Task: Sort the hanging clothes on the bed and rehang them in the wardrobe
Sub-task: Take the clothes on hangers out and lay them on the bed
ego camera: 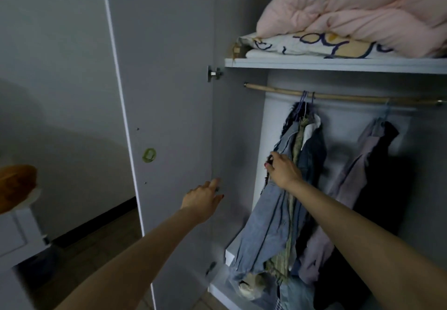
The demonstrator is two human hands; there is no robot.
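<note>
The wardrobe stands open, with a wooden rail [338, 96] under its shelf. A bunch of clothes hangs at the rail's left: a light blue denim garment [273, 215], an olive piece [294, 213] and a dark blue one [313, 155]. My right hand [281, 170] grips the edge of the blue denim garment about halfway up. My left hand [204, 199] reaches with relaxed fingers to the inner face of the open door [169, 92], near its hinge side, and holds nothing. Farther right hang a mauve garment [348, 179] and a black one [384, 188].
A pink quilt [358, 9] and a patterned folded cover [314, 46] lie on the top shelf [338, 66]. A white box [231, 254] and more clothes sit on the wardrobe floor. At the left are a white cabinet [14, 232] and an orange object [17, 184].
</note>
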